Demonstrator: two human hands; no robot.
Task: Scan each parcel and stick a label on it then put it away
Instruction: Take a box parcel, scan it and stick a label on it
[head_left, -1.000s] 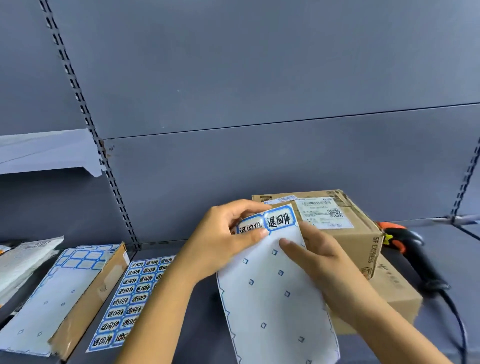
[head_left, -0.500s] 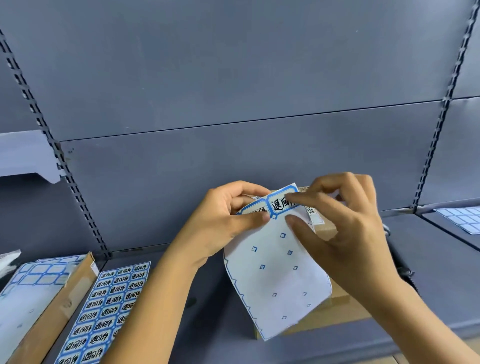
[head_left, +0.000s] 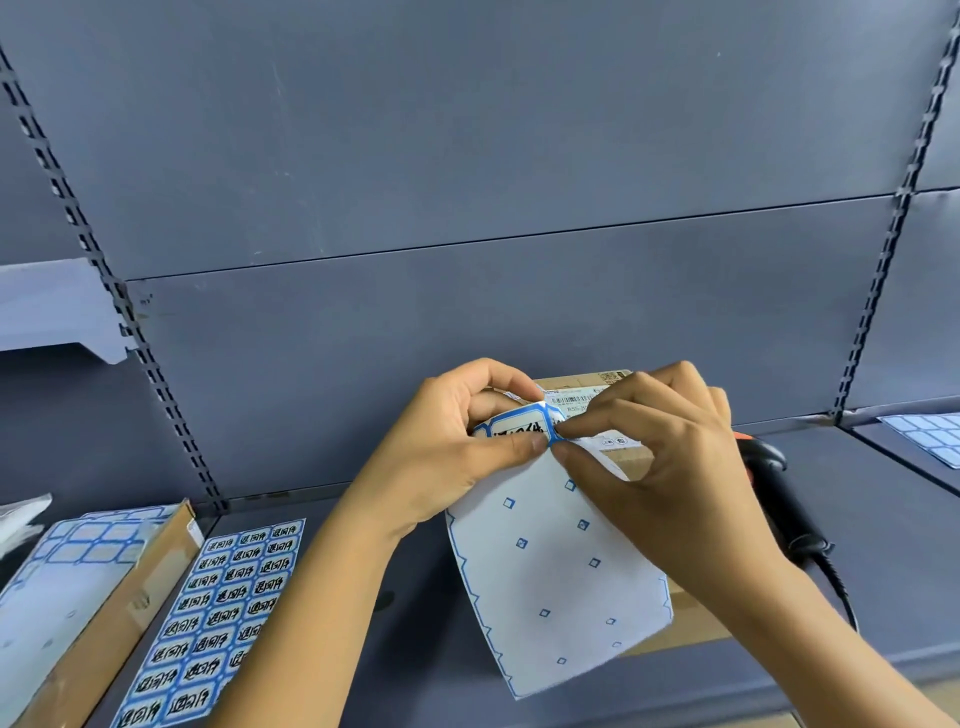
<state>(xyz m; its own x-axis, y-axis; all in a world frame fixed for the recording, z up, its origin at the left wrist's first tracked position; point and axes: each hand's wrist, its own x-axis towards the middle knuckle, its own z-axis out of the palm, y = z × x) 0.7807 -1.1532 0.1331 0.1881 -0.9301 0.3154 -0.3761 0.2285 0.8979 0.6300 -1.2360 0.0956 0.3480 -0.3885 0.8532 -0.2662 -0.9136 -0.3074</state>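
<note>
Head view: the left hand (head_left: 452, 452) pinches the top of the sheet (head_left: 550, 577), its thumb pressed just under the one label (head_left: 519, 428) on it. The right hand (head_left: 670, 467) pinches that label's right edge between thumb and forefinger. The likely risk is that the label tears or folds onto its own glue if peeled too sharply. It may also cling to skin, since the pinch takes so little of it. The label sits between the two pinches, bowed upward. The parcel (head_left: 638, 460) lies just behind the hands, partly hidden by the sheet.
</note>
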